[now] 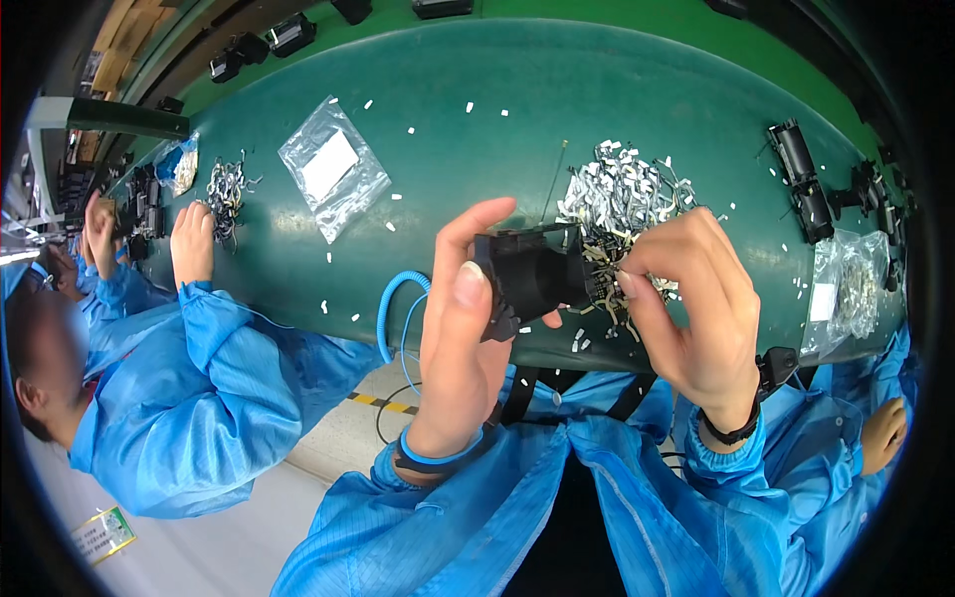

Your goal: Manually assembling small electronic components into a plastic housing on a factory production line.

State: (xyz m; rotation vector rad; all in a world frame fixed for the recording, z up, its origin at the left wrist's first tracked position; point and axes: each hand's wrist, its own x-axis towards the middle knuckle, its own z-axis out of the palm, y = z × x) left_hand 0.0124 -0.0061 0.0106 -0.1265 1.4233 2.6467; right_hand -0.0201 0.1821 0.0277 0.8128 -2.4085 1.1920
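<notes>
My left hand (453, 343) is wrapped round a black plastic housing (537, 279) and holds it up above the near edge of the green table. Thumb and index finger of my right hand (696, 303) are pinched together just right of the housing's end. What sits between those fingertips is too small to make out. Behind and below the pinch lies a heap of short wires with small white connectors (622, 189). The housing and my right hand cover part of that heap. A thin rod (557, 174) stands up behind the housing.
A clear bag with a white label (333, 169) lies on the green table (448, 149), left of the heap. Loose white bits are scattered about. Black assemblies (801, 179) and a bag of parts (846, 289) are at right. A blue coiled cord (388, 308) hangs by my left wrist. Co-workers sit either side.
</notes>
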